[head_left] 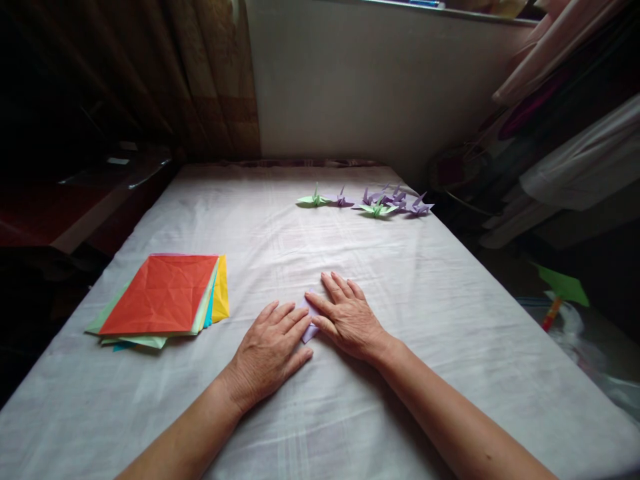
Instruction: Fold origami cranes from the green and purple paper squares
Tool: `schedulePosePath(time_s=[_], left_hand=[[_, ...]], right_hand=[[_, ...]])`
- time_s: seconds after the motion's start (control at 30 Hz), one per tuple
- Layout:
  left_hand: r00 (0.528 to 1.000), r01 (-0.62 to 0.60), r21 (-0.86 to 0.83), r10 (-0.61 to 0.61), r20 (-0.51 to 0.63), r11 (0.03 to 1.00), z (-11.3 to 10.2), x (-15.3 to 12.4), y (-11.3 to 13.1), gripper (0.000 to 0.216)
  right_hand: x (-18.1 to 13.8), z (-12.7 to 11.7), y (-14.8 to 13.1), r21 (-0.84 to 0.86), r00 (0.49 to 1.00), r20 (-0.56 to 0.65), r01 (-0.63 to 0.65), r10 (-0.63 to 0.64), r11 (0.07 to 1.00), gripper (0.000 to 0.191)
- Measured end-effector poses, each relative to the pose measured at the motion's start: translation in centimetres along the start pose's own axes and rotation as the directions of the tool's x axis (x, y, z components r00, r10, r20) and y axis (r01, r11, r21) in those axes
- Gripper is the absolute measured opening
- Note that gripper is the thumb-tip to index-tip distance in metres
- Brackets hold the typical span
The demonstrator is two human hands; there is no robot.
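A small folded piece of lilac origami paper lies on the cloth-covered table, partly hidden under my fingers. My left hand rests flat on its left side, fingers stretched out and fingertips on the paper. From the right, my right hand lies with fingers spread; its thumb and index finger press on the paper, and the other fingers touch the cloth. How the paper is folded beneath the hands cannot be made out.
To the left lies a stack of coloured paper squares, red on top. Several purple paper cranes and green paper cranes stand at the far side. Past the right edge are hanging clothes and a plastic bag.
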State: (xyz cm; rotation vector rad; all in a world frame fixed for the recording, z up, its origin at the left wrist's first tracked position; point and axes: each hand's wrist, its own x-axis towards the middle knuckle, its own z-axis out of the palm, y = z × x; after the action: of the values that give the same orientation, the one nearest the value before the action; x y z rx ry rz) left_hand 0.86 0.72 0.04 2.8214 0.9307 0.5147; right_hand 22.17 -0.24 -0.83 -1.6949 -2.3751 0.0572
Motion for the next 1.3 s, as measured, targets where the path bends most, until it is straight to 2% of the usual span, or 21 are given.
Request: schedulePosePath(time_s=[0.43, 0.57, 0.67, 0.83, 0.97, 1.07, 1.17, 1.3], left_hand=[[0.999, 0.046, -0.035, -0.046, -0.007, 0.998, 0.2, 0.1, 0.1, 0.042], [0.998, 0.049, -0.071, -0.052, -0.038, 0.996, 0.1, 0.2, 0.1, 0.037], [0.998, 0.038, -0.1, -0.043, -0.052, 0.994, 0.1, 0.2, -0.1, 0.034], [0.998, 0.039, -0.113, -0.043, -0.037, 0.993, 0.2, 0.3, -0.5, 0.031], [0.998, 0.041, -0.126, -0.046, -0.036, 0.991, 0.0, 0.3, -0.6, 0.029], [0.996, 0.042, -0.143, -0.052, -0.067, 0.989, -0.2, 0.2, -0.7, 0.026], [0.987, 0.095, -0.135, -0.11, -0.114, 0.986, -0.2, 0.2, -0.8, 0.018], [0.985, 0.112, -0.097, -0.123, -0.118, 0.989, -0.1, 0.2, -0.8, 0.019]], right_hand=[[0.2, 0.6, -0.2, -0.01, 0.994, -0.063, -0.092, 0.091, 0.996, 0.054], [-1.5, -0.2, -0.2, 0.126, 0.981, -0.193, 0.026, -0.002, 0.992, 0.047], [-2.5, -0.7, -0.7, 0.19, 0.969, -0.231, 0.136, -0.09, 0.972, 0.032], [-2.4, -0.8, -1.5, 0.163, 0.955, -0.258, 0.191, -0.145, 0.968, 0.013], [-2.1, -0.6, -1.6, 0.117, 0.947, -0.267, 0.219, -0.181, 0.969, 0.016], [-2.2, -0.5, -1.6, 0.154, 0.946, -0.287, 0.201, -0.15, 0.967, 0.016], [-2.4, -0.4, -1.6, 0.194, 0.948, -0.302, 0.166, -0.102, 0.967, 0.016], [-2.3, -0.3, -1.8, 0.225, 0.957, -0.287, 0.105, -0.037, 0.969, 0.015]])
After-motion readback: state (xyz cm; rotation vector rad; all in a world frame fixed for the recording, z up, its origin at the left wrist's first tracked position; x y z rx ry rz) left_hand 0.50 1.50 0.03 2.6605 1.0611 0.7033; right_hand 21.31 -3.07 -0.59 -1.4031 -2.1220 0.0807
